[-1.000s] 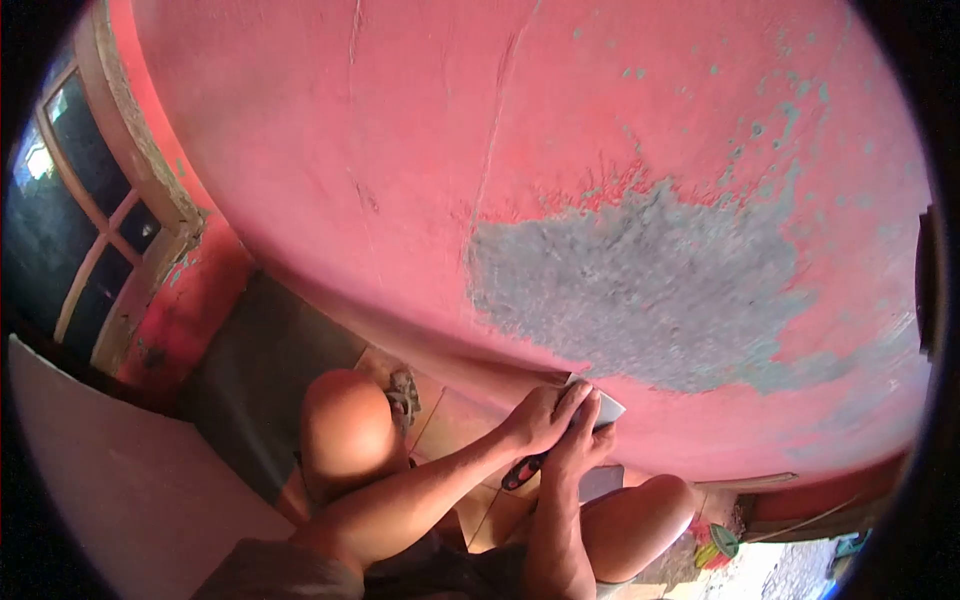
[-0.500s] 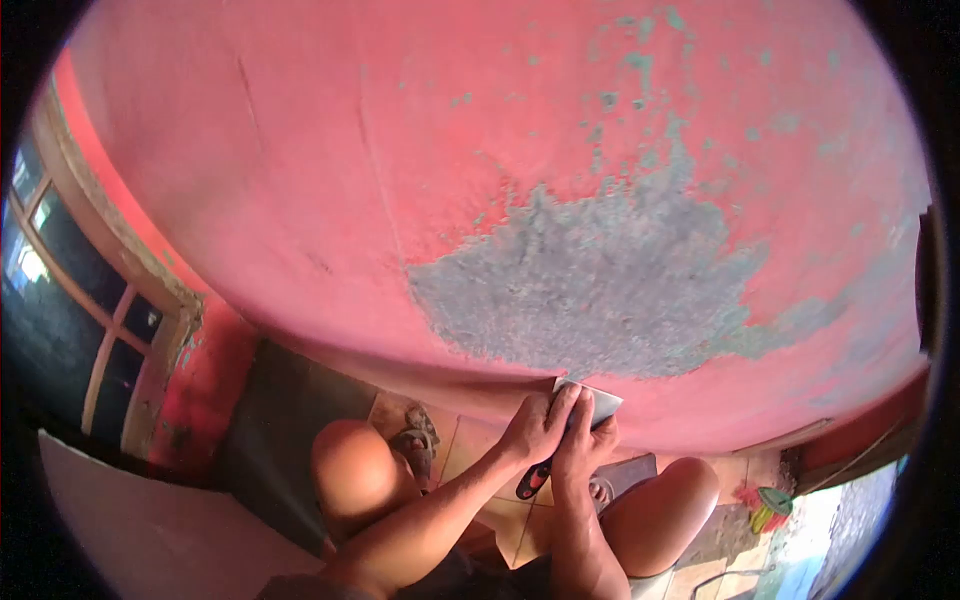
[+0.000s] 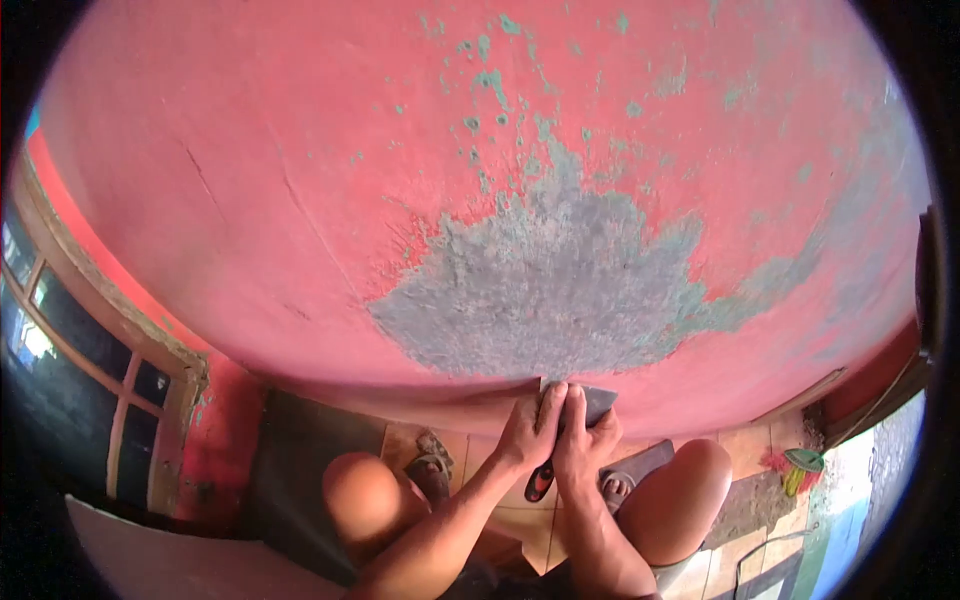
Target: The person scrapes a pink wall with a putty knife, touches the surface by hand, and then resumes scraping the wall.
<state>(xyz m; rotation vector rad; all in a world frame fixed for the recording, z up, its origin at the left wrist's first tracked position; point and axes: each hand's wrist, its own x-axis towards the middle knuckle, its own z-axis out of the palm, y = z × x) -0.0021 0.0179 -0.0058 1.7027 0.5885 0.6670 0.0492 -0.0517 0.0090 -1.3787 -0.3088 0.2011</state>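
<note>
Where the knees part, the right hand (image 3: pixel 587 445) and the left hand (image 3: pixel 530 428) close together on the scraper (image 3: pixel 592 402), its dark handle pointing down between the wrists. Fingers of both press on the blade, its far edge against the wall (image 3: pixel 330 340), just under the grey patch (image 3: pixel 545 280). Below them, sandalled feet rest on the tiles (image 3: pixel 530 522). To the near right, a green, bowl-like thing (image 3: pixel 804 459) lies on the floor with red and yellow pieces beside it; what it contains is too small to tell. A window (image 3: pixel 90 390) stands at left.
</note>
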